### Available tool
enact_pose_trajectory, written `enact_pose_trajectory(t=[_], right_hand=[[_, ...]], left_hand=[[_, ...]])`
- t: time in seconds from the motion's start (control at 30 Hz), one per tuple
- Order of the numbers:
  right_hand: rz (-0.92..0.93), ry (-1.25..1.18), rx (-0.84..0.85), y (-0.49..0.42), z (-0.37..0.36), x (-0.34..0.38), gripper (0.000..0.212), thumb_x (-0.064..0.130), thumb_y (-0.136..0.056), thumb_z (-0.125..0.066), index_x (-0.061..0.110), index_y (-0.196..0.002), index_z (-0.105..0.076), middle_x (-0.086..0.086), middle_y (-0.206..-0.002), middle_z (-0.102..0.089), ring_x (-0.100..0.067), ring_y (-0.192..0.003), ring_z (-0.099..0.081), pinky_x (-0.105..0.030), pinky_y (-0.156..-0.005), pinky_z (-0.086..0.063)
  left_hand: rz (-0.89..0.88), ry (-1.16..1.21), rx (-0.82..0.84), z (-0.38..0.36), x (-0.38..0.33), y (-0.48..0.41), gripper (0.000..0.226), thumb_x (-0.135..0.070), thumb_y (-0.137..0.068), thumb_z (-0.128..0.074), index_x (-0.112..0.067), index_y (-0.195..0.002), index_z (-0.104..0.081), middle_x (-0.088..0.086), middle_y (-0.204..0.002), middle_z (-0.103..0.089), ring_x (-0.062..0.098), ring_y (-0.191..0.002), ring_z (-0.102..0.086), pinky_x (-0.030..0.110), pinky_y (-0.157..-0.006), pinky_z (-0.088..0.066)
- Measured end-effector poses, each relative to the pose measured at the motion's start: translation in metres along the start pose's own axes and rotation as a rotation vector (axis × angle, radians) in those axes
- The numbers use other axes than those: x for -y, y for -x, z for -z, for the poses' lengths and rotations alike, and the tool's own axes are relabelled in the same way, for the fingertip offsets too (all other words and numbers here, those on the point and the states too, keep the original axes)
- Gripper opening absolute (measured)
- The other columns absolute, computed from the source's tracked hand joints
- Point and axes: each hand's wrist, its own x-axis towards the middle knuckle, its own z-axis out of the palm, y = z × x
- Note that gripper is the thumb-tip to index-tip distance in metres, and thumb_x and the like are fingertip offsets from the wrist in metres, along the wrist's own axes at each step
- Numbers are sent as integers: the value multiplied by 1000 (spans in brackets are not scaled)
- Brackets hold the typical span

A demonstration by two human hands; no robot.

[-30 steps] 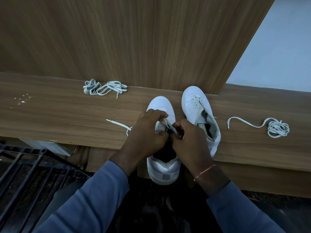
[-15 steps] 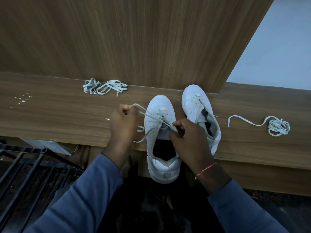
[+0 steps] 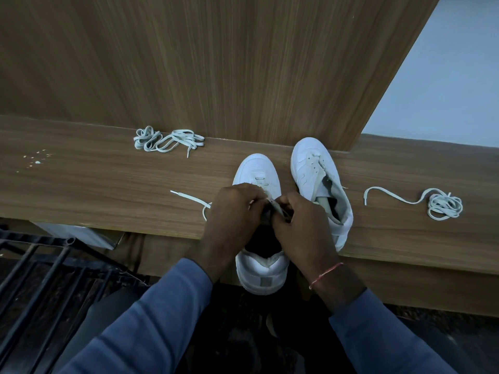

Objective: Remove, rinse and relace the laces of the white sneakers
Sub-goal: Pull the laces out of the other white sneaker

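- Head view: the left hand (image 3: 235,209), drawn out leftward with the lace (image 3: 189,197) taut half a second ago, is back against the right hand (image 3: 299,220). Both pinch the lace over the eyelets with curled fingers.
- The white sneaker (image 3: 256,171) sits at the desk's (image 3: 94,184) near edge, heel overhanging and lace end trailing left.
- The second sneaker (image 3: 310,168) stands unlaced just to its right.
- A far lace bundle (image 3: 164,140) lies to the left and a right lace bundle (image 3: 442,207) well apart.

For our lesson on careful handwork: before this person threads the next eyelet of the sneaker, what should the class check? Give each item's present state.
1. Sneaker resting on the ledge: ok, though its heel overhangs the edge.
2. Left hand and right hand both pinching the lace: ok.
3. Lace's free end untangled: ok.
4. Next eyelet clear: cannot tell, hands cover it.
5. Other sneaker laced: not ok, eyelets look empty.
6. Loose lace lying ready beside it: ok.
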Motion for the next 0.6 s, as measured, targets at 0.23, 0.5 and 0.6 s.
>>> enact_pose_trajectory(t=[0.23,0.5,0.6], right_hand=[[1,-32,3,2,2,0,12,17,-85,-63,18,-96,-69,5,-85,-73,-14,-83,-68,-36,-76,-55],[30,51,14,1,-2,0,7,23,-88,-61,19,-89,-66,5,-77,-70,-16,-74,-66,-39,-70,-53],[38,62,10,1,-3,-1,9,26,-88,-60,21,-92,-66,5,-78,-70,-15,-74,-66,-39,-69,-54]], left_hand=[[811,769,-414,40,46,-24,17,-2,-82,-58,-6,-98,-64,9,-85,-69,22,-78,-71,30,-67,-53],[-61,-109,124,7,10,-2,34,-33,-69,-55,-15,-93,-71,5,-109,-65,25,-104,-59,39,-91,-47],[-40,-209,118,0,7,-2,23,-26,-73,-56,-9,-81,-70,7,-92,-67,28,-91,-59,45,-82,-48]])
